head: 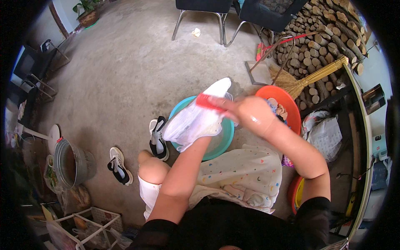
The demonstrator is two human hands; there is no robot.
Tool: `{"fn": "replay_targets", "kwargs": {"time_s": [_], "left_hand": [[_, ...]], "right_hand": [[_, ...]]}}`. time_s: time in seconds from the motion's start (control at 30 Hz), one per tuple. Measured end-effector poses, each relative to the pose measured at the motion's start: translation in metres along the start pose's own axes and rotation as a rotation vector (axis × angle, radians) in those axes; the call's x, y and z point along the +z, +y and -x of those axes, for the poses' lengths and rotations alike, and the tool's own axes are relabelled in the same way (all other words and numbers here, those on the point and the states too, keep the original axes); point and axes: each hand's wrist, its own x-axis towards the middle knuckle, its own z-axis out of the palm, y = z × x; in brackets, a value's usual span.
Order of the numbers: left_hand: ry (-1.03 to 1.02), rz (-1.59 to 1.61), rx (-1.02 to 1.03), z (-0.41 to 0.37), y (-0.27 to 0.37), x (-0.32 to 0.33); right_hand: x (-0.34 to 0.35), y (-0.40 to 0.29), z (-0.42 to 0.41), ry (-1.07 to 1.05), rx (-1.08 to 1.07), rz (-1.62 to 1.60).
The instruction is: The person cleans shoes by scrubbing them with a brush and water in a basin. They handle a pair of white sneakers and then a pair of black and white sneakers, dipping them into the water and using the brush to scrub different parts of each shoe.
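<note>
A white shoe (195,120) is raised above a turquoise basin (229,134). My left forearm (184,175) runs up to the shoe's lower opening; the left hand itself is hidden in or behind it, and the shoe rests on it. In my right hand (229,107), blurred, is a red brush (207,102) pressed against the shoe's upper side. Its bristles cannot be made out. Beneath the shoe the basin stands on the concrete floor, and cloudy water shows inside. A cream printed cloth (240,165) covers my lap.
An orange basin (295,107) with clothes stands right of the turquoise one. Black-and-white shoes (120,167) lie at left, near a metal bucket (89,164). A straw broom (312,76), dustpan (260,73) and stacked logs (312,50) are at upper right. Black chairs (203,4) stand ahead.
</note>
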Motion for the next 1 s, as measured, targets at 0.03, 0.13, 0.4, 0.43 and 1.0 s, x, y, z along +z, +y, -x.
{"fn": "replay_targets", "kwargs": {"time_s": [0.03,0.13,0.4,0.43,1.0], "left_hand": [[-0.031,-0.155,0.079,0.009,0.022,-0.008],[-0.016,-0.813,0.188,0.021,0.052,-0.012],[0.003,-0.562,0.09,0.017,0.043,-0.008],[-0.049,-0.609,0.029,0.019,0.055,-0.012],[0.071,-0.269,0.018,-0.002,0.004,-0.003]], "right_hand": [[0.004,-0.012,-0.002,-0.018,-0.033,-0.057],[0.018,-0.021,0.002,-0.005,-0.101,-0.134],[0.012,-0.018,-0.005,-0.012,-0.089,-0.092],[0.017,-0.028,-0.004,-0.023,-0.101,-0.086],[0.011,-0.028,0.008,-0.053,-0.21,-0.06]]}}
